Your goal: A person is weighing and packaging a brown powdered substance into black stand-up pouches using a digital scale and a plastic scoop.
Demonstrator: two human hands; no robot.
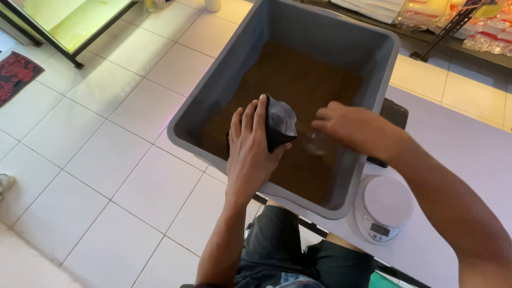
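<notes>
A large grey plastic tub (224, 90) is showing dark brown powder (298, 85) inside; a glossy black pouch (278, 122) is catching pale highlights. At lower right a round white kitchen scale (381, 208) is sitting; at far left, a red-and-black patterned mat (15, 74).

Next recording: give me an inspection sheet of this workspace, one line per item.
Surface: pale tabletop at right, carrying the grey tub's far end.
Job's things: grey plastic tub filled with brown powder; dark pouch; clear cup.
Clutter: white round kitchen scale beside the tub.
Hands: left hand grips the dark pouch over the powder; right hand holds the clear cup next to it.
Cables: nothing seen.
Surroundings: white tiled floor, red patterned mat at left, shelf of packaged goods at top right.
</notes>
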